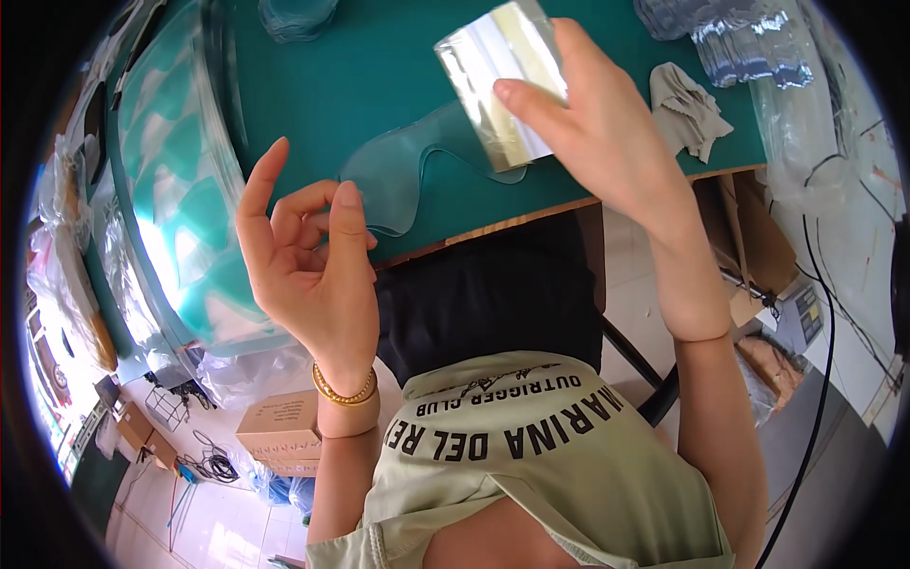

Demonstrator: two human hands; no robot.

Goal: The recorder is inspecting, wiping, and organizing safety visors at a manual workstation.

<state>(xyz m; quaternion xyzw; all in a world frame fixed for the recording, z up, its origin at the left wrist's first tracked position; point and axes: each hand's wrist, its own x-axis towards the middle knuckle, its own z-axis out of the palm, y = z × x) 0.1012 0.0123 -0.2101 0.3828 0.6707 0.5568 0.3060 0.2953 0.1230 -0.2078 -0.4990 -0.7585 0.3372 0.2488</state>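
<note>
Over the front of the green table, my right hand (592,119) is closed round a flat, shiny rectangular block (493,71), silvery white with yellowish bands. Its thumb lies across the near face. Partly behind the block is a clear curved visor lens (393,180) with a nose-shaped notch in its lower edge. My left hand (313,237) is at the lens's left end, thumb and curled fingers about its edge, index finger raised. The thumb hides part of the contact. A gold bracelet (343,387) circles the left wrist.
At the left stands a film-covered stack of clear lens sheets (175,180). More clear lenses (299,14) lie at the far left, and stacked ones (749,47) at the far right. A grey cloth (684,109) rests near the right edge. Cardboard boxes (282,427) stand on the floor.
</note>
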